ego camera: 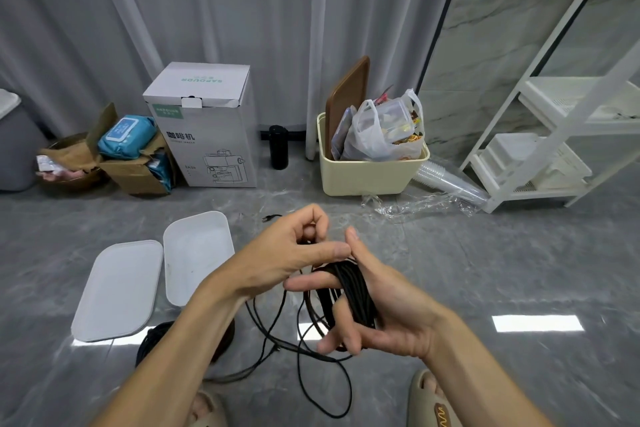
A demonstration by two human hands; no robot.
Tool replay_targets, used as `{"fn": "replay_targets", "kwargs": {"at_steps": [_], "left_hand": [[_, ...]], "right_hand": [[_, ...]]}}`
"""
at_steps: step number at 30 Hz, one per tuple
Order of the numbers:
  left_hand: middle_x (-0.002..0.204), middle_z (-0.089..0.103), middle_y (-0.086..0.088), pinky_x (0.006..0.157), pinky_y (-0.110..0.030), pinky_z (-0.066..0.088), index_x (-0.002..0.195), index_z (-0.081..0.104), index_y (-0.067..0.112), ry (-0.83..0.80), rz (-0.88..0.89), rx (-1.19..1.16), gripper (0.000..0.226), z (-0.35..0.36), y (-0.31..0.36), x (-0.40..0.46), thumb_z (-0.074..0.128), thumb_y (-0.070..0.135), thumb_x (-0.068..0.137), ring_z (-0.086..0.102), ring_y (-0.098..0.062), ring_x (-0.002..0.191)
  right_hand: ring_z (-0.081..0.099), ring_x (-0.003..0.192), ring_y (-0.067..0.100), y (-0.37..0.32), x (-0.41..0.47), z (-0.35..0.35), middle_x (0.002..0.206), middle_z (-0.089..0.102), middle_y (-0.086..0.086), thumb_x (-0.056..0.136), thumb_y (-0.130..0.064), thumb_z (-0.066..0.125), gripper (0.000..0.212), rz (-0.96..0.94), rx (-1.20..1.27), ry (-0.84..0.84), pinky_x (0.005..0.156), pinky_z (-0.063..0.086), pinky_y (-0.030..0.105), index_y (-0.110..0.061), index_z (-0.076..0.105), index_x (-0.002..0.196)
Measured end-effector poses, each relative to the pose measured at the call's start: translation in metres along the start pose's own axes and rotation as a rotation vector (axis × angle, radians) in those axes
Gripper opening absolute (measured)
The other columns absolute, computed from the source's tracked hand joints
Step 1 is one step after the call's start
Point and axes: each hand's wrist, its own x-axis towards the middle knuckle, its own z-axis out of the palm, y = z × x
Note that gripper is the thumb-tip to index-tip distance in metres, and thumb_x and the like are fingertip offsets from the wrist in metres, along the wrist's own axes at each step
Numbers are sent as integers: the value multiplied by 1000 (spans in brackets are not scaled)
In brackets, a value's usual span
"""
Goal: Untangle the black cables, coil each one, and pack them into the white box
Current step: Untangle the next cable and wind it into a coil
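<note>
My right hand (pixel 377 302) gripped the thin, matte black cable (pixel 356 291) in coils; my left hand (pixel 294 250) pinched its strand.

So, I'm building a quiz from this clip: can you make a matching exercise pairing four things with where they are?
Things:
1. coiled black cable
2. flat white plastic lid
3. small black cylindrical bottle
4. clear plastic bag of snacks

Places:
A. standing on the floor beside the coffee-machine carton
B. wound round the right hand
C. inside the cream tub
D. lying on the floor left of the white box

Pairs: 1-B, 2-D, 3-A, 4-C
</note>
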Motion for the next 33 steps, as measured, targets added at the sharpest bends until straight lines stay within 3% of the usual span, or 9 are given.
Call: {"fn": "replay_targets", "kwargs": {"at_steps": [3, 6, 9, 12, 16, 20, 28, 31, 33], "left_hand": [[65, 42, -2, 61, -20, 38, 71, 46, 24, 12, 15, -68, 31, 1, -5, 2, 75, 31, 77, 40, -11, 61], [61, 47, 2, 53, -14, 39, 74, 45, 16, 71, 18, -122, 29, 6, -9, 7, 72, 25, 75, 43, -7, 54], [65, 54, 1, 59, -17, 42, 76, 58, 19, 118, 7, -114, 19, 7, -13, 9, 70, 32, 84, 49, -9, 61], [81, 69, 6, 74, -21, 50, 88, 67, 20, 84, -52, -135, 23, 6, -18, 6, 51, 31, 101, 64, -7, 79], [117, 73, -1, 103, -38, 50, 116, 67, 20, 77, -274, -279, 45, 11, -28, 8, 32, 46, 104, 69, -14, 109], [116, 72, -10, 104, -41, 49, 120, 66, 14, -69, -454, -296, 69, 16, -29, 10, 16, 57, 103, 70, -25, 104], [87, 69, -9, 90, -38, 52, 114, 72, 8, -134, -470, -149, 67, 15, -22, 7, 23, 52, 105, 60, -20, 73], [79, 68, -4, 75, -30, 49, 107, 76, 15, -140, -437, -9, 66, 13, -18, 6, 22, 53, 105, 52, -15, 66], [68, 63, -1, 64, -26, 42, 101, 78, 11, -80, -412, 23, 68, 11, -13, 6, 23, 51, 105, 43, -12, 57]], "right_hand": [[48, 35, 11, 2, -1, -3, 48, 61, 9, 84, -76, 38, 85, -40, 15, -113, 69, 58, 27, -7, 66, 125], [49, 36, 5, 7, 2, -3, 68, 72, 9, 89, -44, 62, 43, -127, 47, -105, 67, 57, 24, -16, 71, 121], [73, 64, 17, 9, 4, -3, 101, 76, 10, 89, -31, 64, 36, -187, 138, -118, 77, 58, 30, -23, 71, 123], [74, 94, 30, 6, 6, -6, 128, 66, 13, 90, -25, 68, 46, -312, 347, -197, 84, 58, 37, -22, 61, 136], [64, 116, 36, -3, 8, -1, 137, 59, 16, 98, -15, 42, 45, -531, 553, 29, 99, 51, 45, -20, 49, 142], [61, 123, 26, -11, 9, -4, 136, 62, 5, 93, -15, 44, 52, -703, 573, 231, 108, 45, 40, -28, 47, 143], [51, 131, 6, -6, 13, -24, 144, 53, -11, 103, -16, 46, 47, -792, 110, 615, 117, 30, 33, -40, 40, 143], [51, 125, -8, 0, 15, -27, 137, 58, -18, 104, -32, 48, 51, -622, -361, 790, 103, 35, 17, -49, 29, 148], [60, 112, -9, 3, 14, -29, 126, 66, -10, 105, -33, 45, 52, -514, -526, 815, 90, 40, 5, -46, 24, 150]]}}
